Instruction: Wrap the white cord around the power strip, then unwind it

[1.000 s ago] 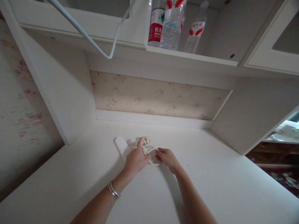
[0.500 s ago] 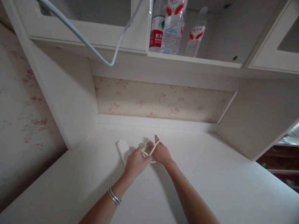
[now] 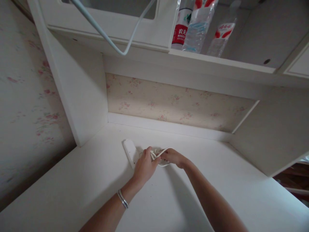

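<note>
A white cord (image 3: 164,165), partly looped and bunched, lies between my two hands above the white desktop. My left hand (image 3: 145,165) is closed on the bunched loops, its thumb pointing toward the right hand. Fingers of my right hand (image 3: 174,158) are bent in among the loops, gripping the cord, and one strand passes over the back of them. Just left of the left hand, a long white bar resembling a power strip (image 3: 131,151) rests on the desktop, its near end hidden by that hand. Whether the cord joins it cannot be seen.
Overhead, a shelf (image 3: 222,62) holds several plastic bottles (image 3: 197,30). A pale cable (image 3: 106,37) hangs down in front of the upper left cabinet. White side panels (image 3: 79,93) flank the desktop (image 3: 72,187), and a floral-papered wall (image 3: 169,100) closes the back.
My right hand has turned, with its raised thumb lowered and its fingers now in among the loops. The left hand keeps its hold on the cord. The camera view has shifted slightly.
</note>
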Tool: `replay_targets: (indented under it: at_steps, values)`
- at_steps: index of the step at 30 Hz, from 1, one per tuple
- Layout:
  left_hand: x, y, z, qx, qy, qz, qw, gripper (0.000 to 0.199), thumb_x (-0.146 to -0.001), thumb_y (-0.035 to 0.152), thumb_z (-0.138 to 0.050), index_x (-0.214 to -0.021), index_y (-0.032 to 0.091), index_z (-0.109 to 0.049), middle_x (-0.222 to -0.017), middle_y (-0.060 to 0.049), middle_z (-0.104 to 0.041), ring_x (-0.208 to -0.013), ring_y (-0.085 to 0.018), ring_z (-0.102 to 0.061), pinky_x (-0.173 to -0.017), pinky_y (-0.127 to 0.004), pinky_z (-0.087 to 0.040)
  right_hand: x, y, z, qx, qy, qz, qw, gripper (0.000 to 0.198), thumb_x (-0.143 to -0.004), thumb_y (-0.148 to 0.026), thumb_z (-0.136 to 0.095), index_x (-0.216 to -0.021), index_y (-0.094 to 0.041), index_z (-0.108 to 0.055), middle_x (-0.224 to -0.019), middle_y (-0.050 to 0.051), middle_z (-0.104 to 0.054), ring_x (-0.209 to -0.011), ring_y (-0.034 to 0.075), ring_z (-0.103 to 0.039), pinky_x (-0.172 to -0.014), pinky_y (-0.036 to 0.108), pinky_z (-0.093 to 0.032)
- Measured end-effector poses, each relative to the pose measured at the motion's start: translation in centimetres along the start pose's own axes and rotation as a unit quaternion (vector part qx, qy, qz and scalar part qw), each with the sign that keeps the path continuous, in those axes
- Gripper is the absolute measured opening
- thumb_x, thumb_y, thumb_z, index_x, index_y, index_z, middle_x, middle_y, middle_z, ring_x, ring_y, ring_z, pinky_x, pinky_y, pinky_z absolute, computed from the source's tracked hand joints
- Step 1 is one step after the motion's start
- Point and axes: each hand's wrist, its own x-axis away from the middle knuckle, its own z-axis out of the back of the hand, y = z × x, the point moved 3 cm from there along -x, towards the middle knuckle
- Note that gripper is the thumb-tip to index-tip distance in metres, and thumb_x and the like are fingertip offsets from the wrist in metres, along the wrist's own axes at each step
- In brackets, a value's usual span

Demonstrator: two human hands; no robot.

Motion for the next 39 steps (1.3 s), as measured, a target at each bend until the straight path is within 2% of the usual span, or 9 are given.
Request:
replay_targets:
  at_steps: [4, 9, 11, 17, 20, 24, 29, 35, 39]
  values:
    - [0.3, -0.1, 0.0, -0.064, -0.013, 0.001, 0.998, 0.055, -0.086, 0.047, -0.048, -0.13, 0.016, -0.038, -0.123, -0.015, -0.055, -0.103, -0.024, -0.059, -0.079, -0.029, -0.042, 2.0, -0.2, -1.4, -0.167, 0.009, -0.047, 0.985, 0.031, -0.074, -0.04, -0.059, -0.083, -0.011, -0.066, -0.072, 0.003, -0.063, -0.062, 0.013, -0.051, -0.06, 0.024, -0.038]
    - [0.5, 0.7, 0.3, -0.142, 0.008, -0.023, 0.99, 0.047, -0.093, 0.045, -0.034, -0.133, 0.021, -0.036, -0.118, -0.011, -0.058, -0.091, -0.023, -0.062, -0.068, -0.029, -0.043, 3.6, -2.2, -2.7, -0.306, -0.01, -0.001, 0.952, 0.032, -0.074, -0.041, -0.062, -0.094, -0.016, -0.062, -0.082, 0.001, -0.062, -0.07, 0.013, -0.051, -0.065, 0.023, -0.037]
    - [0.3, 0.8, 0.6, -0.16, 0.02, -0.023, 0.987, 0.042, -0.093, 0.044, -0.033, -0.129, 0.023, -0.041, -0.114, -0.009, -0.059, -0.087, -0.022, -0.063, -0.066, -0.029, -0.043, 4.3, -2.6, -2.7, -0.298, 0.006, 0.013, 0.954, 0.03, -0.074, -0.039, -0.063, -0.095, -0.018, -0.06, -0.083, 0.0, -0.06, -0.07, 0.013, -0.049, -0.065, 0.023, -0.036]
    - [-0.8, -0.1, 1.9, -0.157, 0.027, 0.009, 0.987, 0.036, -0.095, 0.041, -0.033, -0.124, 0.028, -0.048, -0.11, -0.007, -0.063, -0.091, -0.02, -0.062, -0.072, -0.028, -0.042, 7.6, -1.8, -1.8, -0.133, 0.117, 0.021, 0.984, 0.025, -0.077, -0.043, -0.062, -0.078, -0.017, -0.059, -0.071, -0.002, -0.054, -0.067, 0.013, -0.044, -0.062, 0.024, -0.033]
    - [-1.2, -0.4, 1.9, -0.135, 0.003, -0.002, 0.991, 0.037, -0.093, 0.045, -0.035, -0.12, 0.027, -0.053, -0.102, -0.005, -0.067, -0.091, -0.018, -0.062, -0.075, -0.026, -0.041, 9.1, -1.1, -1.2, -0.261, 0.099, -0.002, 0.96, 0.031, -0.082, -0.048, -0.056, -0.085, -0.017, -0.06, -0.078, 0.001, -0.057, -0.07, 0.014, -0.048, -0.065, 0.026, -0.038]
    - [-2.0, -0.2, 1.8, -0.142, -0.021, -0.033, 0.989, 0.048, -0.093, 0.053, -0.029, -0.089, 0.023, -0.066, -0.09, -0.006, -0.07, -0.084, -0.017, -0.062, -0.073, -0.025, -0.039, 10.8, -0.4, 0.1, -0.379, 0.071, -0.035, 0.922, 0.032, -0.081, -0.048, -0.059, -0.09, -0.017, -0.061, -0.089, 0.005, -0.06, -0.079, 0.016, -0.052, -0.072, 0.028, -0.041]
    - [-3.2, -1.0, 2.5, -0.164, -0.016, 0.016, 0.986, 0.059, -0.092, 0.055, -0.023, -0.075, 0.02, -0.067, -0.077, -0.007, -0.07, -0.072, -0.018, -0.063, -0.062, -0.025, -0.036, 12.9, 0.3, 1.5, -0.32, 0.056, 0.0, 0.946, 0.033, -0.08, -0.047, -0.061, -0.09, -0.016, -0.063, -0.088, 0.006, -0.062, -0.077, 0.016, -0.052, -0.068, 0.026, -0.038]
    - [-3.2, -1.5, 2.0, -0.193, -0.039, -0.025, 0.98, 0.066, -0.093, 0.056, -0.019, -0.068, 0.019, -0.068, -0.073, -0.008, -0.07, -0.071, -0.018, -0.064, -0.061, -0.026, -0.037, 14.6, 2.6, 2.8, -0.298, 0.058, -0.019, 0.953, 0.033, -0.081, -0.049, -0.058, -0.085, -0.016, -0.063, -0.08, 0.005, -0.06, -0.071, 0.016, -0.049, -0.065, 0.026, -0.035]
    - [-3.9, -2.3, 1.9, -0.215, -0.021, -0.015, 0.976, 0.062, -0.093, 0.051, -0.022, -0.076, 0.016, -0.07, -0.081, -0.013, -0.07, -0.077, -0.022, -0.065, -0.067, -0.029, -0.039, 16.5, 3.8, 4.3, -0.256, 0.068, -0.037, 0.964, 0.035, -0.077, -0.052, -0.061, -0.078, -0.017, -0.063, -0.075, 0.005, -0.058, -0.07, 0.017, -0.049, -0.067, 0.028, -0.038]
